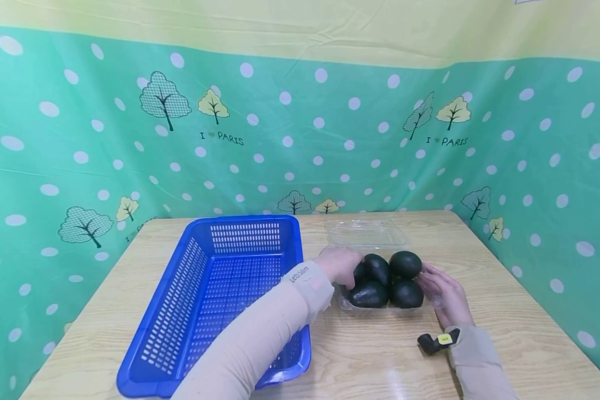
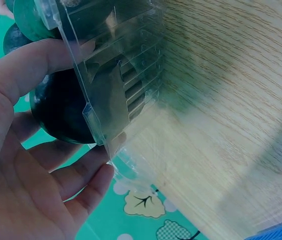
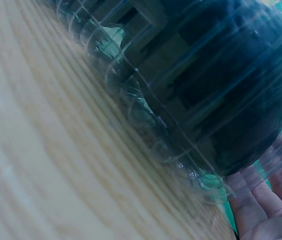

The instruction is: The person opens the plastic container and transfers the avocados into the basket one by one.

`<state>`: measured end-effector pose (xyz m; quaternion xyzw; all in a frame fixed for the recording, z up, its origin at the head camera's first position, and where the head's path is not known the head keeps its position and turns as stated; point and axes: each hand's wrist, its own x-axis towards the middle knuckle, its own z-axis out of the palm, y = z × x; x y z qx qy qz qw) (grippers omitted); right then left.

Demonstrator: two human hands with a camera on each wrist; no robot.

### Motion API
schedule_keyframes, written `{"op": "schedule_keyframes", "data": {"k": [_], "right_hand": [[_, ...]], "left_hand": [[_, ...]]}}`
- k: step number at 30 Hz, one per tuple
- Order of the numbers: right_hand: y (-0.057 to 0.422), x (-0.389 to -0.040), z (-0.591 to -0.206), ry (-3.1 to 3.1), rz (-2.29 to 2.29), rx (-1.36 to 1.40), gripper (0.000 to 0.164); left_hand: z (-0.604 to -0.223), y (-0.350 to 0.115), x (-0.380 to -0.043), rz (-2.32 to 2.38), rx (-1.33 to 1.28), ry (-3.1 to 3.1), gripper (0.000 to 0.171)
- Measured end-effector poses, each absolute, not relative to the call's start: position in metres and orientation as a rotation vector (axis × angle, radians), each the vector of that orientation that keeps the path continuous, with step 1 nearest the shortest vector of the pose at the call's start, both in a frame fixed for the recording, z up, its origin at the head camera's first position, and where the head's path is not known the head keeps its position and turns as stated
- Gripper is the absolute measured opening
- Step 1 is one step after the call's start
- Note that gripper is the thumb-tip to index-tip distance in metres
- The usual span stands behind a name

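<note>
Several dark avocados (image 1: 369, 294) sit close together in a clear plastic box (image 1: 380, 311) on the table. My left hand (image 1: 338, 264) reaches over the box's left side and holds the leftmost avocado (image 2: 63, 107), its thumb on one side and fingers on the other. That avocado is partly hidden by the hand in the head view. At the box's right side, my right hand (image 1: 445, 293) rests with fairly straight fingers (image 3: 260, 200) against the clear wall, beside an avocado (image 3: 230, 90).
A large blue plastic basket (image 1: 300, 244) with slotted walls stands to the left, under my left forearm. Behind the box lies a clear plastic lid or tray (image 1: 367, 232). A dotted green curtain (image 1: 290, 141) hangs behind the wooden table (image 1: 370, 355).
</note>
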<state>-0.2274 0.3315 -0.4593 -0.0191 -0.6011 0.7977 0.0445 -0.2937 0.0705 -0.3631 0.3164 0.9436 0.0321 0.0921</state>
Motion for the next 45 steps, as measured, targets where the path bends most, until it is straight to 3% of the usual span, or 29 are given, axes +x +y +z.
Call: {"op": "schedule_keyframes", "data": {"k": [8, 45], "right_hand": [[0.3318, -0.2274, -0.4592, -1.845, 2.441, -0.066, 0.025], [0.3323, -0.2284, -0.4617, -1.813, 2.446, -0.027, 0.026]], "left_hand": [[-0.3620, 0.0698, -0.2931, 0.114, 0.966, 2.805, 0.042], [-0.3613, 0.0655, -0.2992, 0.483, 0.932, 2.707, 0.046]]}}
